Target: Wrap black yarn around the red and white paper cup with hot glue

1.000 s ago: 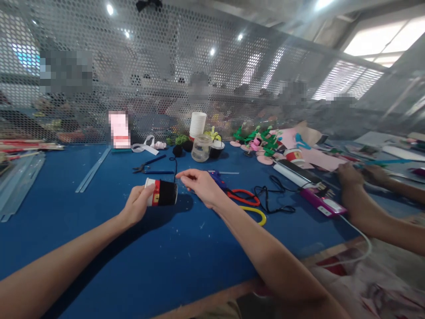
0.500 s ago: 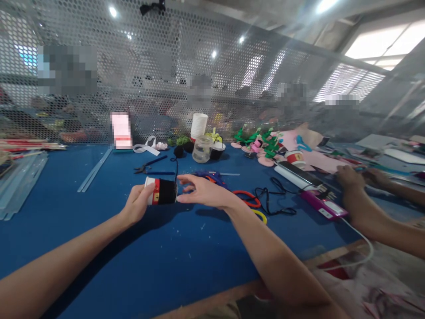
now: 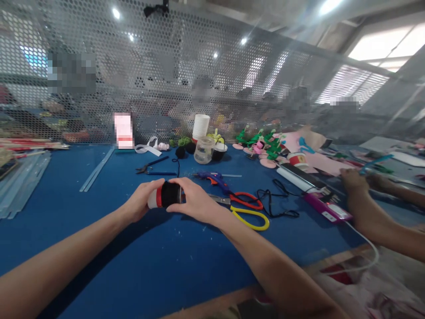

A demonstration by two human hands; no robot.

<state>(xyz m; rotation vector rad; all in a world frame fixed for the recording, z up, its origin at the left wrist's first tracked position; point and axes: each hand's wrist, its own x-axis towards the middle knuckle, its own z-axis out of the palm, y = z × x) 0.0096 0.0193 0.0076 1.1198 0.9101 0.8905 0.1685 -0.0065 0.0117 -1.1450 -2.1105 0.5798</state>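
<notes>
Cup (image 3: 166,195) between both hands, on the table (image 3: 99,248); scissors (image 3: 245,208) right of it; pliers (image 3: 151,167) behind

Both forearms are bare from wrist to elbow with no sleeve, watch, ring or glove showing on the left hand (image 3: 141,204) or the right hand (image 3: 194,204), whose fingers are slim with short, plain, unpainted nails.

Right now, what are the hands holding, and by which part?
Both hold the cup on its side: left hand at its white end, right hand around its black-wrapped end.
</notes>
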